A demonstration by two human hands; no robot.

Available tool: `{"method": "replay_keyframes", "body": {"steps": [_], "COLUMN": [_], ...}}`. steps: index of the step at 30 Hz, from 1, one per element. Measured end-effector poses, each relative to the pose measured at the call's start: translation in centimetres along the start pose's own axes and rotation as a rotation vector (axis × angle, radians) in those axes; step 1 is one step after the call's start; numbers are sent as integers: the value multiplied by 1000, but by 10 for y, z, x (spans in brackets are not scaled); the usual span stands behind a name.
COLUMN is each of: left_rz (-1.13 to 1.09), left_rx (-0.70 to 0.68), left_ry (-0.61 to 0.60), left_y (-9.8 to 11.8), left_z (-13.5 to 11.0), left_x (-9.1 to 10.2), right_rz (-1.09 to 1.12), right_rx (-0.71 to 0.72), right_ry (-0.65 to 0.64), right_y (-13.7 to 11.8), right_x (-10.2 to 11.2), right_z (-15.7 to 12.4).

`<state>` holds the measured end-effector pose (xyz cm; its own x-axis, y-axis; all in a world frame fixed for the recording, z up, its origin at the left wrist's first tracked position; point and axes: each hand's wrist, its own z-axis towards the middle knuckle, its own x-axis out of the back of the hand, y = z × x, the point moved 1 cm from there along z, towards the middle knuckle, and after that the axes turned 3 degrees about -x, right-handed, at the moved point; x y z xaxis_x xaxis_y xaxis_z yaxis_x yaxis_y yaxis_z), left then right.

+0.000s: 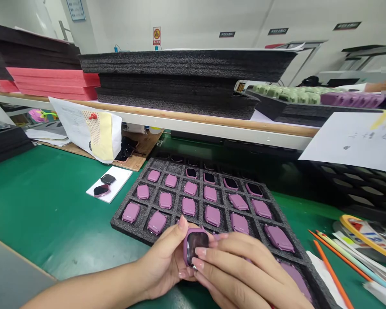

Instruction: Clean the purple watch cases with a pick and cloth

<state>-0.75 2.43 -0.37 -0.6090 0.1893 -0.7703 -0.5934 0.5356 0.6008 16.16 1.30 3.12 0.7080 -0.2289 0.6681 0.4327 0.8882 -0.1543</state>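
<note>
A purple smartwatch case with a dark screen is held up over the front edge of the foam tray. My left hand grips it from the left, thumb along its upper side and fingers curled beneath. Bent over from the right, my right hand has its fingertips pressed on the screen and its lower edge. Behind and around both hands lies the black foam tray. Its compartments hold several purple watch cases, mostly back up; in a farther row, some show dark screens. My right hand covers part of the tray's near side.
Two watch pieces lie on a white pad at left. Pens and a tape roll are at right. A shelf bears black foam sheets and trayed green watches. Another person's hand shows far right.
</note>
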Motion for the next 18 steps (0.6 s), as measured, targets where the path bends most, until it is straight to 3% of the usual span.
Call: {"method": "replay_keyframes", "body": {"steps": [8,12,18], "left_rz": [170,201,65], "left_rx": [-123,-121,12], "left_ry": [46,50,68], "left_y": [-5,-4,-3], "left_z": [2,2,0], "left_x": [0,-1,1], "right_rz": [167,263,311], "right_rx": [-341,-338,-360], "right_ry": [-86,-87,-81], "right_y": [-1,2,10], "right_x": [-15,-14,-6], "right_z": [1,1,6]}}
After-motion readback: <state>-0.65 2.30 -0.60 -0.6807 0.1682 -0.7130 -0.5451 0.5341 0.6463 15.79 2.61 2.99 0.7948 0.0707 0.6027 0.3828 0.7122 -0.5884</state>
